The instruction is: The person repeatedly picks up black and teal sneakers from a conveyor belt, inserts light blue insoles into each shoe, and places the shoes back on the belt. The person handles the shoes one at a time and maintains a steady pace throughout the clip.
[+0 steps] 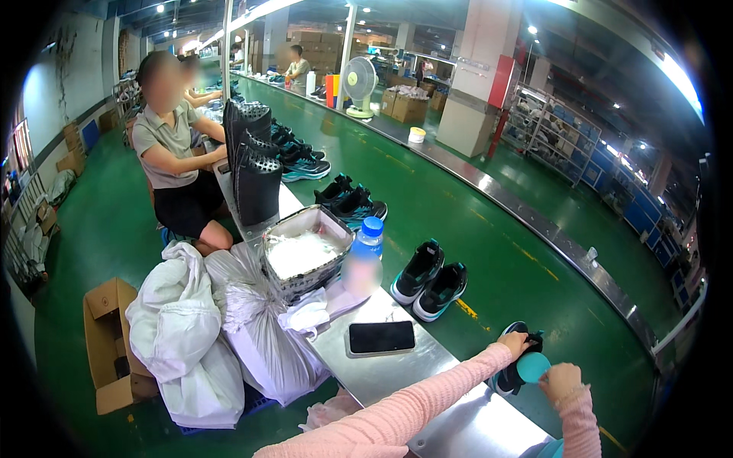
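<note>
My left hand (pixel 517 343) is closed on the upper part of a black sneaker (pixel 500 379) at the right end of the metal ledge. Close beside it, my right hand (pixel 563 383) pinches a teal insole (pixel 533 368), its rounded end showing over the shoe opening. The rest of the insole is hidden. A second dark shoe seems to lie beneath my left hand, mostly covered. Farther up the green belt stands a pair of black sneakers (pixel 429 282) with white and teal soles. Part of a teal thing (pixel 551 449) shows at the lower edge.
On the ledge lie a phone (pixel 381 337), a blue-capped bottle (pixel 369 243) and a basket (pixel 276 269) of white material. White sacks (pixel 182 336) and a cardboard box (pixel 107 305) stand at the left. More sneakers (pixel 353 204) line the belt; another person (pixel 172 137) sits beyond.
</note>
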Motion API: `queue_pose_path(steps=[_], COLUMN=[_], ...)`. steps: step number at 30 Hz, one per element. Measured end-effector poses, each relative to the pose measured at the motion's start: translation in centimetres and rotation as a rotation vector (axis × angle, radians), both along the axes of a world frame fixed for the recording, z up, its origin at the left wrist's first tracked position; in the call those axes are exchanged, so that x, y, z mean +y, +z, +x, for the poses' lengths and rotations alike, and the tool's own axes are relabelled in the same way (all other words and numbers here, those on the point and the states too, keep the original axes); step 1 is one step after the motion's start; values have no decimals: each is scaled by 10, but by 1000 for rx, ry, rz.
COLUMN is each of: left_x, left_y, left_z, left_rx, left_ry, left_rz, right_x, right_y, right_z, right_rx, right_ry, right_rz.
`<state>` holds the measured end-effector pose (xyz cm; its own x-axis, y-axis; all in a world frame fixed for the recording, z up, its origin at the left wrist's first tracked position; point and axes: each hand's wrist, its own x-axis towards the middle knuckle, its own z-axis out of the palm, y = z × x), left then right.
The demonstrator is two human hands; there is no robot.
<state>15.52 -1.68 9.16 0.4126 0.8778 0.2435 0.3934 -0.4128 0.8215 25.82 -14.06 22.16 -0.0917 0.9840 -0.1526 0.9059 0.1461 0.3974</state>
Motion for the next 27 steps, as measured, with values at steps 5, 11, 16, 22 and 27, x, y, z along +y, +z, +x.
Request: queue_pose_path(steps=[5,11,16,22,27], left_x=[0,9,13,21,31], left_y=[2,-12,-20,-30,-44], left_z=[3,1,-8,-15,-15], left_rx=[101,22,-74,-51,-163], left_ry=[-70,-115,-104,-83,-72], left_rz=[-19,-19,-24,-46,-49], right_x=[42,64,68,95,114], right_y=[-41,-68,-65,-110,-125], right_z=[-6,-10,-25,-33,-31], right_rx=[49,395,533,628,760], right_ry=[-45,-338,-461,-431,-472], right_rz=[-11,154,155,111,64])
